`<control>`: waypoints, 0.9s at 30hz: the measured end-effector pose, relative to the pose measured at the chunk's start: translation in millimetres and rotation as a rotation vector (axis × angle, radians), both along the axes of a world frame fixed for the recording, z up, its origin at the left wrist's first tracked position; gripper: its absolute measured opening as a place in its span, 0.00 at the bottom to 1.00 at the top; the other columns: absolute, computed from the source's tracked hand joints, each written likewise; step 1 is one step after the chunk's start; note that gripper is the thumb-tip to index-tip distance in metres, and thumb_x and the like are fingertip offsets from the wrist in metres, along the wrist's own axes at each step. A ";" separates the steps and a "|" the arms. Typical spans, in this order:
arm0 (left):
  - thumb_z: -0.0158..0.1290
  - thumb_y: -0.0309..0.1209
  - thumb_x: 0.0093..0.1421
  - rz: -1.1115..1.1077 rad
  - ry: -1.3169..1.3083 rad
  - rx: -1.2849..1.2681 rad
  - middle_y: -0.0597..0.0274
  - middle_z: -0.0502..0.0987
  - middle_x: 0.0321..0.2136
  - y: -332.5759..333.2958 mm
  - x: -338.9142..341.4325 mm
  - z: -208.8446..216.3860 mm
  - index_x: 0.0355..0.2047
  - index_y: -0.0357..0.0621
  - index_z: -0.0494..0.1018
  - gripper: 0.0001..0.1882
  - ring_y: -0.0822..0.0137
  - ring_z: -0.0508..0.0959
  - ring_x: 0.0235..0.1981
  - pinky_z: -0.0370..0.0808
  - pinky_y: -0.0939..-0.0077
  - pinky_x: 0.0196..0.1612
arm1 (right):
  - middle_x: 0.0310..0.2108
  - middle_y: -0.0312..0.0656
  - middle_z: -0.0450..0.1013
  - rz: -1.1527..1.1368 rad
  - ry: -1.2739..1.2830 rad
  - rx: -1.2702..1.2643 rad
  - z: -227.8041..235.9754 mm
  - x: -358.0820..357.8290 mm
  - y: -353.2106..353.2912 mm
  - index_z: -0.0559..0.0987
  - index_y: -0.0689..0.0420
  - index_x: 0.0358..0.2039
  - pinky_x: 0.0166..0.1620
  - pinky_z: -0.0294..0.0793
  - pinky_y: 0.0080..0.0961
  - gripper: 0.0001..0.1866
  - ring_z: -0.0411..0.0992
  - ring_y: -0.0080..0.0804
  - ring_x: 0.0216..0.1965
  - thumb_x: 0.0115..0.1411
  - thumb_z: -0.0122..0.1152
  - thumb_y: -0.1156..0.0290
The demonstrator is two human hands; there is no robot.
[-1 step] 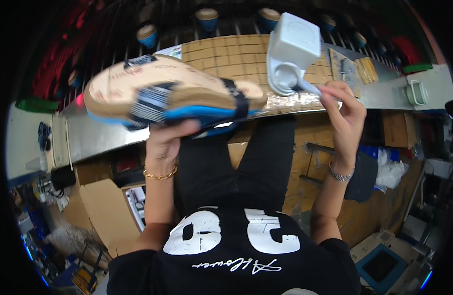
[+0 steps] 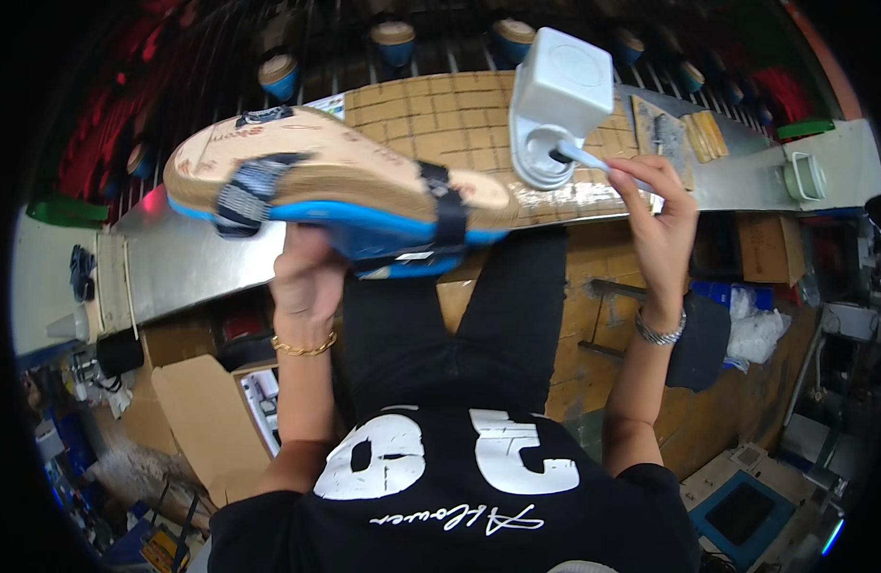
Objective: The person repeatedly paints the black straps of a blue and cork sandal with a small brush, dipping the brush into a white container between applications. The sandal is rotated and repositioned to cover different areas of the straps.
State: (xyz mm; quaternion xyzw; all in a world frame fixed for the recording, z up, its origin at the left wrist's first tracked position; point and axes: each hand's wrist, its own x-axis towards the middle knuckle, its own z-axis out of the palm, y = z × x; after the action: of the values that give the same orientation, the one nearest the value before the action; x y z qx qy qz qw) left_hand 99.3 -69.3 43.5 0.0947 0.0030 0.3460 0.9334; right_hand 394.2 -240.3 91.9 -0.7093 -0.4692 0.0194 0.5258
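Observation:
My left hand (image 2: 309, 277) grips a sandal on a blue last (image 2: 335, 148) from beneath, at the left of the bench's front edge. Its pale beige sole faces up and away from me, with a brown side edge and dark straps around it. In my right hand (image 2: 662, 205) a small brush (image 2: 586, 159) with a pale handle is pinched between thumb and fingers. The brush's dark head is inside the round opening of a white pot (image 2: 567, 81) with a square tank. The pot's contents cannot be made out.
A tan grid-lined sheet (image 2: 431, 110) covers the middle of the metal bench (image 2: 197, 263). Yellowish blocks (image 2: 705, 136) lie on its right, with a pale green container (image 2: 805, 179) farther right. Beyond the bench, several blue-sided lasts (image 2: 395, 43) stand on a dark rack.
The shoe has tilted, showing more of its brown edge and blue last. My left hand is slightly lower. My right hand and the brush have moved a little left, the brush still in the pot.

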 end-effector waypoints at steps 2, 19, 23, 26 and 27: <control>0.51 0.73 0.54 0.187 0.119 0.041 0.47 0.66 0.65 5.3 4.0 4.4 0.71 0.48 0.54 0.56 0.53 0.69 0.64 0.71 0.52 0.64 | 0.30 0.38 0.75 -0.116 -0.086 -0.219 -22.0 17.4 -3.3 0.87 0.60 0.39 0.41 0.70 0.21 0.08 0.73 0.27 0.35 0.59 0.69 0.73; 0.33 0.78 0.58 0.060 0.563 0.223 0.35 0.75 0.48 10.6 37.4 -17.9 0.65 0.31 0.57 0.58 0.51 0.84 0.34 0.86 0.58 0.32 | 0.19 0.24 0.68 0.036 0.377 -0.327 -39.8 43.9 -4.3 0.86 0.64 0.37 0.25 0.53 0.17 0.15 0.56 0.12 0.22 0.66 0.65 0.62; 0.29 0.73 0.64 0.005 0.682 0.572 0.42 0.73 0.57 -8.4 40.7 -2.8 0.67 0.35 0.57 0.52 0.58 0.81 0.52 0.83 0.67 0.51 | 0.31 0.37 0.76 0.050 -0.228 0.004 23.5 9.6 12.4 0.88 0.57 0.39 0.38 0.68 0.19 0.11 0.72 0.23 0.33 0.53 0.74 0.77; 0.27 0.73 0.64 0.026 0.578 0.730 0.41 0.74 0.55 -17.3 54.5 8.3 0.65 0.34 0.59 0.52 0.59 0.82 0.51 0.84 0.68 0.49 | 0.32 0.37 0.75 0.090 -0.321 0.204 41.6 -29.3 22.7 0.89 0.56 0.37 0.36 0.70 0.21 0.14 0.72 0.25 0.33 0.48 0.75 0.81; 0.26 0.73 0.65 0.011 0.550 0.665 0.40 0.73 0.57 -22.2 54.4 13.3 0.66 0.34 0.59 0.52 0.57 0.80 0.53 0.82 0.65 0.52 | 0.31 0.37 0.74 0.131 -0.273 0.225 45.4 -47.7 26.3 0.89 0.56 0.37 0.36 0.70 0.21 0.14 0.72 0.24 0.32 0.48 0.75 0.81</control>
State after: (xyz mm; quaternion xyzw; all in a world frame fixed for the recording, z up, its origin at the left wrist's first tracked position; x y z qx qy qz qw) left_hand 153.7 -91.5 56.8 0.4792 0.1404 0.2952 0.8146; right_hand 346.5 -214.0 137.3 -0.6100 -0.5806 -0.0953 0.5307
